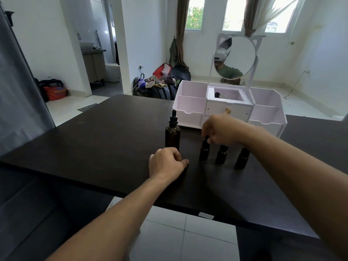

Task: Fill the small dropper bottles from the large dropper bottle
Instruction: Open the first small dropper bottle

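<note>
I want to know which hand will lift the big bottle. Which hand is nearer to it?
Left. The left hand rests on the table just in front of the large dropper bottle; the right hand is off to its right, pinching a small dropper bottle's cap.

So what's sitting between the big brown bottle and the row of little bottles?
Nothing: in the head view, only bare dark tabletop shows between the large dropper bottle and the nearest small dropper bottle, whose cap the right hand pinches.
</note>
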The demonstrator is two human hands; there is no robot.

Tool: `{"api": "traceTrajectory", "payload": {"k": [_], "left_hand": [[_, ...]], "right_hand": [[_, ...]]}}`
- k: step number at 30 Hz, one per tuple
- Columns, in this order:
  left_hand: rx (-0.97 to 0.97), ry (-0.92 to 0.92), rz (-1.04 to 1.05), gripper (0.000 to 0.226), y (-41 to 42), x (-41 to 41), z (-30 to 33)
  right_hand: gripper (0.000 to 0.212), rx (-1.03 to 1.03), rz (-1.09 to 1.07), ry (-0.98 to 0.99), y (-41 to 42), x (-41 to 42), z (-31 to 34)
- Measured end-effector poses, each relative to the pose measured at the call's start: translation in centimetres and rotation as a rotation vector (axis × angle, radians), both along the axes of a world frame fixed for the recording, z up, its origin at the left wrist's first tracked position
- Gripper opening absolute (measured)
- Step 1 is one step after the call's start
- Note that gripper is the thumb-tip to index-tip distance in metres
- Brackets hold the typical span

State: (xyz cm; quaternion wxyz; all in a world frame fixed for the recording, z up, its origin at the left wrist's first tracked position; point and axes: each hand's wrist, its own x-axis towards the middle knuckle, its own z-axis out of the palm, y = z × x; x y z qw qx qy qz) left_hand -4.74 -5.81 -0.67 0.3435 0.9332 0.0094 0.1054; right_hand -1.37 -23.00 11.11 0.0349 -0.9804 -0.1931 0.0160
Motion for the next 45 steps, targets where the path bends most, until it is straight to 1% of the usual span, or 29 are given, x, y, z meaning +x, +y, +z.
{"api": "traceTrajectory", "payload": {"k": [3, 5, 9, 13, 16, 20, 23, 27, 32, 36, 39, 41, 43, 45], "left_hand": [[-0.039, -0.022, -0.050, 0.019, 0.3, -0.3, -0.1], [-0.072, -0.006, -0.078, 0.019, 0.5, -0.5, 0.0], [-0.136, 0.054, -0.115, 0.034, 0.8, -0.5, 0.2], [-0.221, 0.112, -0.109, 0.049, 1.0, -0.4, 0.2], [-0.274, 0.133, -0.118, 0.055, 1.3, -0.4, 0.3], [-0.256, 0.142, -0.095, 0.060, 1.2, -0.2, 0.0], [-0.245, 0.123, -0.086, 0.057, 1.2, -0.1, -0.3], [-0.230, 0.087, -0.088, 0.051, 1.3, 0.0, -0.6], [-0.151, 0.045, -0.098, 0.043, 1.3, 0.0, -0.3], [-0.095, 0.049, -0.132, 0.042, 1.6, 0.1, 0.0], [-0.119, 0.056, -0.123, 0.046, 1.7, 0.3, -0.4], [-0.149, 0.076, -0.108, 0.050, 1.7, 0.4, -0.6], [-0.173, 0.089, -0.098, 0.053, 1.7, 0.4, -0.6], [-0.177, 0.098, -0.101, 0.054, 1.6, 0.4, -0.6]], "right_hand": [[0.021, 0.034, 0.031, -0.042, -0.1, -0.4, -0.5], [0.021, 0.065, 0.046, -0.048, 0.2, -0.7, -0.6], [0.019, 0.108, 0.095, -0.039, 1.3, -1.4, -0.8], [0.020, 0.141, 0.138, -0.019, 2.4, -1.9, -1.0], [0.020, 0.156, 0.159, -0.013, 3.1, -2.0, -1.2], [0.018, 0.180, 0.185, -0.010, 3.7, -2.2, -1.3], [0.016, 0.174, 0.178, -0.002, 4.1, -2.2, -1.5], [0.019, 0.096, 0.157, -0.025, 4.7, -1.9, -2.1], [0.012, 0.009, 0.211, -0.055, 5.4, -2.3, -2.0], [0.028, -0.027, 0.278, -0.025, 5.4, -2.8, -1.4], [0.039, 0.043, 0.260, 0.015, 4.8, -2.7, -1.2], [0.033, 0.106, 0.228, -0.005, 4.7, -2.6, -1.1], [0.019, 0.079, 0.192, -0.058, 4.9, -2.5, -1.0], [0.029, -0.012, 0.168, -0.078, 5.2, -2.4, -1.1]]}}
